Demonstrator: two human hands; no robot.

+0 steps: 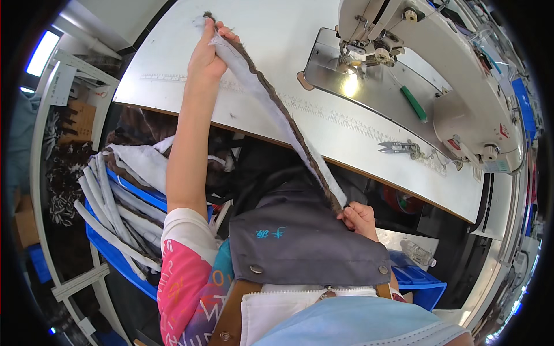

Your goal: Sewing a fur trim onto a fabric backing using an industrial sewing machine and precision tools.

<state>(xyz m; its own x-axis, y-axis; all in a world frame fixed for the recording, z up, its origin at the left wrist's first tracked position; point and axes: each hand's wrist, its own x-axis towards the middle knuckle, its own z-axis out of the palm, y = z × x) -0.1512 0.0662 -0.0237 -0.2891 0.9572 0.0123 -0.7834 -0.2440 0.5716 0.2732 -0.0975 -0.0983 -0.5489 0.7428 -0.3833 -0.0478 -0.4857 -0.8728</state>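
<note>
A long white fabric strip (254, 86) with a brown fur edge stretches slantwise between my hands, over the front edge of the table. My left hand (210, 55) is raised over the white tabletop and grips the strip's far end, with a tuft of brown fur showing past the fingers. Close to my apron, my right hand (358, 220) pinches the near end. The strip looks pulled straight and hangs clear of the sewing machine (461, 63), whose lit needle area lies to the right.
Thread snips (398, 147) and a green-handled tool (414, 105) lie by the machine. A blue crate (115, 254) at my left holds several rolled white strips. A plastic bottle (418, 254) sits over a blue bin (424, 282) at the right. Shelving (43, 173) stands far left.
</note>
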